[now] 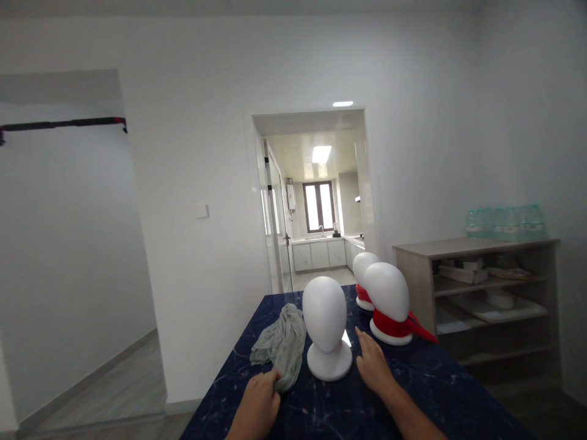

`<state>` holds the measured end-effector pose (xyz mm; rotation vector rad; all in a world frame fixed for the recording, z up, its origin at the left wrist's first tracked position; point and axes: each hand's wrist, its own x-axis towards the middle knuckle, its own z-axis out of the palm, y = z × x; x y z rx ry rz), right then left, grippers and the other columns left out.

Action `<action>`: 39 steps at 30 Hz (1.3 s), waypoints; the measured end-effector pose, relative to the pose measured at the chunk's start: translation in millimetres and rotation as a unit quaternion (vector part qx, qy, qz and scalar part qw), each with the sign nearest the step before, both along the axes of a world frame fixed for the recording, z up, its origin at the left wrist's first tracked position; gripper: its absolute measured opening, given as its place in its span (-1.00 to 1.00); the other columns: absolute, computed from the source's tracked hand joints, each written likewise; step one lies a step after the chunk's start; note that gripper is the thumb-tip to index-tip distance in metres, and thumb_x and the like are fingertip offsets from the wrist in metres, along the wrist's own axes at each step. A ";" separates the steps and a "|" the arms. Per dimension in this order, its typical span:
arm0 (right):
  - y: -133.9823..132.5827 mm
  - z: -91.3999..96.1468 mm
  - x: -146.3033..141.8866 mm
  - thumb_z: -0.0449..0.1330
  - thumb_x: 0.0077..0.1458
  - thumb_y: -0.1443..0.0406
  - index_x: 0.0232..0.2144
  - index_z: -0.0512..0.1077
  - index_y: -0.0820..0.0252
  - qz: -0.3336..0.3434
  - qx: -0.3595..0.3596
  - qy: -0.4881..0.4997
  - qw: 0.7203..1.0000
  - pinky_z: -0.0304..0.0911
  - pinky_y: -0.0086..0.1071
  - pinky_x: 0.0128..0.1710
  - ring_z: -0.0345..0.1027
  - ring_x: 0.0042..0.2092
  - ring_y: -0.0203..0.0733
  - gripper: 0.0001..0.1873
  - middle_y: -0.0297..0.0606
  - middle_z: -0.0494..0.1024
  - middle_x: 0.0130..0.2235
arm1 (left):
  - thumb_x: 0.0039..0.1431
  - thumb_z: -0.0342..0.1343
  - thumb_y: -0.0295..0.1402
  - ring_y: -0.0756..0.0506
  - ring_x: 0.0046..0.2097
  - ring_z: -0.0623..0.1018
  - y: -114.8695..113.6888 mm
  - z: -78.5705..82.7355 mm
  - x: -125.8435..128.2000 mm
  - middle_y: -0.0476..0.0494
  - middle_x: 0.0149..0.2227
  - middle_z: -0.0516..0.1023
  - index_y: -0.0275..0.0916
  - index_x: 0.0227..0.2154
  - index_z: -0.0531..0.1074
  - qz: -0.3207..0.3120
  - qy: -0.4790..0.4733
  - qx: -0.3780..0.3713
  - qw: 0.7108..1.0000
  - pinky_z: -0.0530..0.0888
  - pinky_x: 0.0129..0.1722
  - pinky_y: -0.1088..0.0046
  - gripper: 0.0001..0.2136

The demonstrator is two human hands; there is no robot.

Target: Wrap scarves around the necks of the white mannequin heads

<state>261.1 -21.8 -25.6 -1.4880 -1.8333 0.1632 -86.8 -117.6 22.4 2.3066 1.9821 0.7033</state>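
Observation:
A plain white foam mannequin head (324, 315) stands upright on its round base in the middle of the table. To its left lies a crumpled grey scarf (283, 348), its near end in my left hand (257, 400), whose fingers are closed on the cloth. My right hand (373, 363) is to the right of the plain head, apart from it, with index finger stretched forward and thumb spread, holding nothing that I can see. Beyond that hand, a second white head (387, 290) wears a red scarf (392, 325) round its neck, one end trailing right. Behind it, partly hidden, a third head (365, 267) has red cloth (362, 294) at its neck.
Everything stands on a dark blue marbled table (229, 391). At the right is a wooden shelf unit (413, 269) with water bottles (507, 223) on top and boxes and papers inside. A doorway past the table's far edge opens on a kitchen with white cabinets (318, 255).

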 end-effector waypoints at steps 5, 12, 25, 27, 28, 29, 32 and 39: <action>0.3 14.3 12.3 0.04 -0.13 0.44 0.32 0.39 0.32 -0.065 0.057 0.060 0.994 0.14 -0.02 0.40 0.30 0.33 0.13 -0.12 0.02 0.51 0.26 | 0.24 0.06 -0.28 -0.22 -0.09 0.66 -55.4 23.0 -20.5 -0.09 -0.17 0.70 -0.11 -0.10 0.55 -0.027 -0.200 -0.066 0.977 0.47 -0.03 0.33 -0.76; -62.9 81.2 13.4 0.05 0.11 0.38 -0.08 0.50 0.19 -0.081 0.282 0.170 0.941 0.26 0.10 0.18 0.36 0.04 0.20 -0.64 0.01 0.54 -0.10 | 0.04 0.29 0.24 -0.19 -0.25 0.64 -83.8 98.6 -44.4 -0.02 -0.36 0.64 -0.11 -0.10 0.51 -0.054 -0.465 -0.008 0.884 0.53 -0.18 0.33 -0.44; -123.0 150.9 -143.6 0.39 0.10 0.13 0.15 0.49 0.07 0.441 -0.057 0.299 0.845 0.48 -0.18 -0.08 0.57 -0.11 -0.03 -0.43 -0.23 0.68 -0.08 | 0.10 0.38 -0.15 -0.09 -0.25 0.63 -90.7 204.7 25.4 -0.17 -0.13 0.69 -0.16 0.22 0.42 -0.256 -0.397 -0.221 0.853 0.45 -0.39 0.53 -0.38; -112.6 162.1 -136.4 0.39 0.08 0.12 -0.16 0.60 0.16 0.435 -0.092 0.313 0.839 0.38 -0.35 -0.37 0.47 -0.41 -0.20 -0.69 -0.33 0.64 -0.37 | -0.03 0.45 -0.23 -0.07 -0.32 0.62 -88.6 215.6 22.3 -0.11 -0.17 0.70 -0.13 0.24 0.42 -0.247 -0.350 -0.252 0.868 0.45 -0.42 0.54 -0.28; -109.1 167.1 -131.0 0.38 0.07 0.14 -0.26 0.59 0.18 0.425 -0.103 0.321 0.840 0.31 -0.39 -0.44 0.37 -0.50 -0.26 -0.75 -0.39 0.57 -0.47 | -0.09 0.46 -0.26 -0.05 -0.36 0.60 -87.7 220.5 19.9 -0.07 -0.21 0.70 -0.12 0.22 0.45 -0.240 -0.313 -0.271 0.878 0.45 -0.43 0.53 -0.28; -106.5 171.5 -125.1 0.38 0.07 0.15 -0.31 0.57 0.17 0.419 -0.113 0.332 0.838 0.28 -0.40 -0.47 0.28 -0.57 -0.32 -0.77 -0.45 0.50 -0.56 | -0.12 0.46 -0.28 -0.04 -0.41 0.57 -87.0 225.0 18.0 -0.02 -0.28 0.69 -0.12 0.16 0.51 -0.231 -0.266 -0.289 0.890 0.44 -0.46 0.52 -0.32; -103.4 180.9 -108.5 0.37 0.07 0.16 -0.32 0.53 0.16 0.445 -0.146 0.336 0.817 0.35 -0.35 -0.40 0.19 -0.61 -0.35 -0.80 -0.54 0.39 -0.63 | -0.06 0.37 -0.27 -0.03 -0.54 0.47 -87.4 238.4 19.5 0.06 -0.54 0.55 -0.17 -0.24 0.66 -0.199 -0.115 -0.289 0.930 0.35 -0.55 0.51 -0.74; -115.8 177.0 -110.4 0.53 -0.13 0.11 -0.46 0.53 0.18 0.544 -0.183 0.340 0.745 0.30 -0.34 -0.20 0.42 -0.21 -0.15 -0.66 -0.29 0.60 -0.27 | 0.21 0.25 -0.19 0.03 -0.58 0.36 -89.7 276.9 60.4 0.07 -0.64 0.38 -0.22 -0.38 0.66 -0.294 -0.230 -0.254 0.892 0.31 -0.52 0.51 -0.79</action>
